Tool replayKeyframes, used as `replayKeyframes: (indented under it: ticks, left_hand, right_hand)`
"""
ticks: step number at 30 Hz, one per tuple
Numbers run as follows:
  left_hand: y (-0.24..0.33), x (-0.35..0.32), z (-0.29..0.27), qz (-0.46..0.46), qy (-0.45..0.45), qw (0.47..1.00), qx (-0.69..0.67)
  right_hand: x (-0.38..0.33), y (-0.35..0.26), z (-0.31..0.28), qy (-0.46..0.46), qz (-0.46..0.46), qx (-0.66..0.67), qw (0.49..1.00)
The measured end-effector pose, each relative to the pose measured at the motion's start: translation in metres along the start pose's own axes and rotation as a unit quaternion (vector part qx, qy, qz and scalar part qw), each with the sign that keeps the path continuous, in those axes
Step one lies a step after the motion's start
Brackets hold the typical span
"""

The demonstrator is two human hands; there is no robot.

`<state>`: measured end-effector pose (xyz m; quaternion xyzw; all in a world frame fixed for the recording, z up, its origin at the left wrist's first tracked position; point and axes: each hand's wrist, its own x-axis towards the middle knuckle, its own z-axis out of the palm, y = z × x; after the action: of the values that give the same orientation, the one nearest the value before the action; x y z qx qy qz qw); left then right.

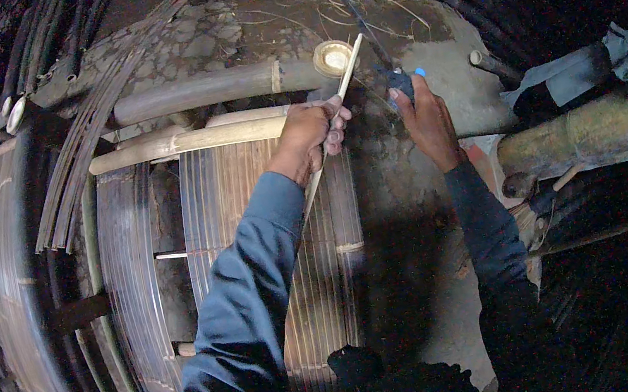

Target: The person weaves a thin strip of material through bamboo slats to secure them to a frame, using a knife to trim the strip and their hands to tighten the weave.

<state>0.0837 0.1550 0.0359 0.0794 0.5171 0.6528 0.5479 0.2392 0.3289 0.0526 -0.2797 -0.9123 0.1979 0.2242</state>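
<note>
My left hand (313, 135) is closed round a slender pale bamboo stick (352, 62). The stick slants up to the right out of the fist, and its lower end shows beneath the wrist. To the right, my right hand (429, 124) grips a tool with a blue handle (399, 82) and a long, narrow dark blade; its exact kind is too dim to tell. The blade points up and away, just right of the stick's tip and apart from it. Behind the stick lies a thick bamboo pole (203, 92) with its cut, hollow end facing right.
Below my left arm is a bamboo slat bench (304, 282). Long thin strips (90, 143) lean across its left side. A thick bamboo section (573, 138) with grey-blue cloth (563, 81) over it lies at right. More dark poles (35, 43) are stacked at the far left.
</note>
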Motion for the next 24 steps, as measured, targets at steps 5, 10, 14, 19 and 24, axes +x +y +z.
replayKeyframes:
  ticks: [5, 10, 14, 19, 24]
  left_hand:
    - [-0.002, 0.000, -0.004, -0.045, -0.011, 0.990, -0.130]
    - [-0.007, 0.000, -0.007, -0.054, -0.007, 0.990, -0.130]
    - [0.015, 0.006, 0.005, -0.024, -0.012, 0.999, -0.032]
    - [-0.003, -0.007, 0.003, -0.048, 0.003, 0.994, -0.094]
    - [0.004, -0.011, 0.015, -0.032, 0.025, 0.995, -0.090]
  right_hand:
    - [0.011, -0.028, -0.015, 0.015, -0.025, 0.030, 0.999]
    - [0.020, -0.055, -0.021, 0.075, -0.077, 0.037, 0.993]
    - [0.046, 0.012, 0.025, 0.020, -0.059, -0.027, 0.998]
    - [0.016, -0.030, 0.010, 0.066, -0.050, 0.068, 0.994]
    - [0.008, -0.023, -0.006, 0.011, 0.003, 0.032, 0.999]
